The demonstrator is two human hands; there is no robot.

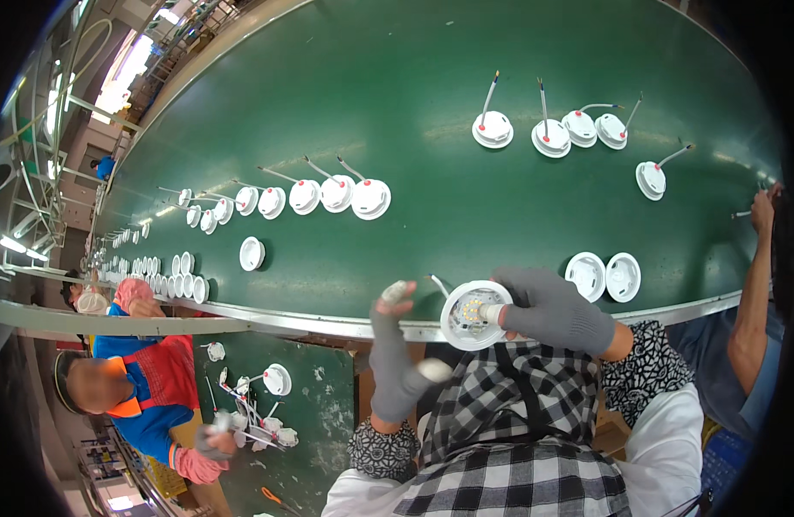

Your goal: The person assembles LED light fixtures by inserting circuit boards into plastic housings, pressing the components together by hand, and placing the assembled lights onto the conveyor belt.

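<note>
In my right hand (559,312), gloved in grey, is a round white LED downlight (462,331). Its face is turned up, showing small yellow LEDs inside the rim, and a short cable sticks out on its far left side. The fingers of that hand close on the lamp's right side, with a white-wrapped fingertip over its face. To the left of the lamp, apart from it, my left hand (397,358) is raised with thumb and fingers spread and nothing in it. White wrapping covers its fingertips too. Two white lamp housings (585,277) lie just beyond my right hand.
Several white lamps with upright cables (493,129) stand on the green table (466,207); a row of others (371,199) runs left. At left, a co-worker (160,379) handles lamp parts on a lower green table (315,431). Another person's arm (753,284) reaches in at right.
</note>
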